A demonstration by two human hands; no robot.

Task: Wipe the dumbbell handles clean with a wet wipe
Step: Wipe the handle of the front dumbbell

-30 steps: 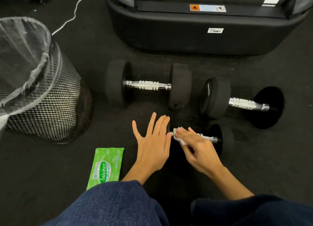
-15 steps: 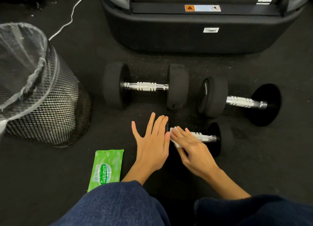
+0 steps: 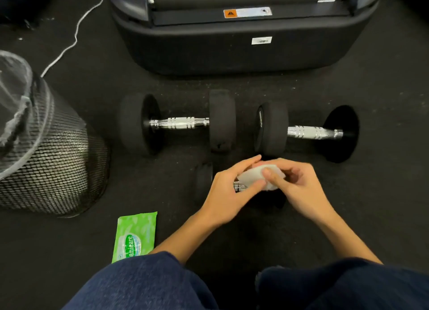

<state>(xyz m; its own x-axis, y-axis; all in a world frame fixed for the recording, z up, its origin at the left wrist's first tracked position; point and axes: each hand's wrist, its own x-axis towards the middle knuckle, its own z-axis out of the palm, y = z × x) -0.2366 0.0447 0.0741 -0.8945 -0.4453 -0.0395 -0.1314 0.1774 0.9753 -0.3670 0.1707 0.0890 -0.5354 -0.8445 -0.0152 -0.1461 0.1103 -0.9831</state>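
Observation:
A small black dumbbell (image 3: 203,182) lies on the dark floor right in front of me, with a short piece of its chrome handle (image 3: 239,187) showing. A white wet wipe (image 3: 254,173) covers the rest of the handle. My left hand (image 3: 228,193) pinches the wipe between fingers and thumb from the left. My right hand (image 3: 299,189) holds it from the right, thumb on top and fingers curled; it hides the dumbbell's right head. Two larger dumbbells lie behind, their chrome handles bare: one at the left (image 3: 178,123), one at the right (image 3: 311,132).
A green wet wipe pack (image 3: 135,236) lies flat by my left knee. At the left stands a black mesh bin (image 3: 58,161) with a clear liner. A big black machine base (image 3: 243,51) blocks the far side, and a white cable (image 3: 76,35) runs along the floor.
My left hand left the small dumbbell's left head, where it lay flat, and now pinches the wipe. The wipe and my right hand have shifted right along the handle.

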